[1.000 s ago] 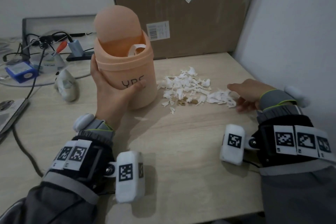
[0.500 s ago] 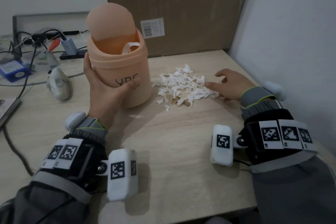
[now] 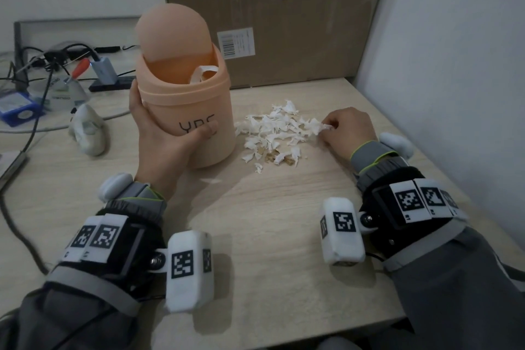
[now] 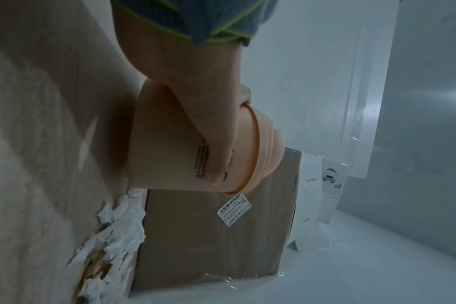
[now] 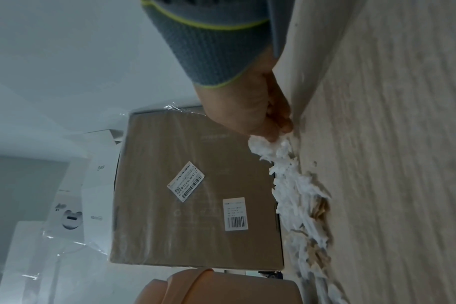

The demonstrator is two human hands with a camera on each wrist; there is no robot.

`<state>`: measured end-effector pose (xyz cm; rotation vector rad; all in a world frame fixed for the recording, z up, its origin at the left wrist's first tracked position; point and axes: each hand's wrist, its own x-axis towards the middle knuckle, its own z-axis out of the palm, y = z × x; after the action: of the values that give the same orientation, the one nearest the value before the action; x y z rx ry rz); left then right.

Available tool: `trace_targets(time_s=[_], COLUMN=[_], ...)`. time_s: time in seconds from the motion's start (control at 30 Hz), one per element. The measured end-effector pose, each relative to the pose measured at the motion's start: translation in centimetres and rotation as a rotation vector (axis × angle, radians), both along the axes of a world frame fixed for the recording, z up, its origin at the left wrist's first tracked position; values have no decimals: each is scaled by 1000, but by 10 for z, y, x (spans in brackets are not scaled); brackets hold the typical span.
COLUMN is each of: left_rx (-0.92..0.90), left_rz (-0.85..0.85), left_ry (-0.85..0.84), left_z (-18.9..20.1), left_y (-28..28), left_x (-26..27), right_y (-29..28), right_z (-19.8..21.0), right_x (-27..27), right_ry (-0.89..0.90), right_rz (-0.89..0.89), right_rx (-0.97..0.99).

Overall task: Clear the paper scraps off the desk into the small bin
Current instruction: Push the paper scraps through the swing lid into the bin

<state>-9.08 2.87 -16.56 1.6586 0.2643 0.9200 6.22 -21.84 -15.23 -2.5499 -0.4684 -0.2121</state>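
Note:
A small peach bin [image 3: 187,111] with a tipped swing lid stands upright on the wooden desk [image 3: 255,221], a white strip showing in its mouth. My left hand [image 3: 162,136] grips its side, thumb across the front lettering; the left wrist view shows the bin [image 4: 169,144] in the same hold. A heap of torn white paper scraps [image 3: 272,131] with a few tan bits lies just right of the bin. My right hand [image 3: 341,131] rests at the heap's right edge, fingers curled and pinching some scraps [image 5: 271,146].
A large cardboard box [image 3: 270,14] stands behind the bin and scraps. A white wall [image 3: 454,65] borders the desk on the right. Cables, a blue device [image 3: 17,111], and a pale mouse-like object [image 3: 88,131] lie at the left.
My right hand has swept leftward, pushing the outlying scraps into the heap, and its fingers have curled onto some scraps. The left hand kept its hold on the bin.

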Motion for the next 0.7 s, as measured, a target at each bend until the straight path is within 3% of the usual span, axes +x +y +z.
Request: trace_targets(time_s=[0.23, 0.5, 0.7], left_rx=[20, 22, 21], left_rz=[-5, -18, -16], left_ry=[12, 22, 26], left_z=[3, 4, 4], left_y=[-2, -4, -4], left_x=[-1, -2, -2], right_y=[4, 8, 8], right_z=[0, 5, 9], right_x=[1, -5, -3], right_ry=[236, 539, 656], right_rz=[-69, -80, -99], right_rx=[705, 1034, 1245])
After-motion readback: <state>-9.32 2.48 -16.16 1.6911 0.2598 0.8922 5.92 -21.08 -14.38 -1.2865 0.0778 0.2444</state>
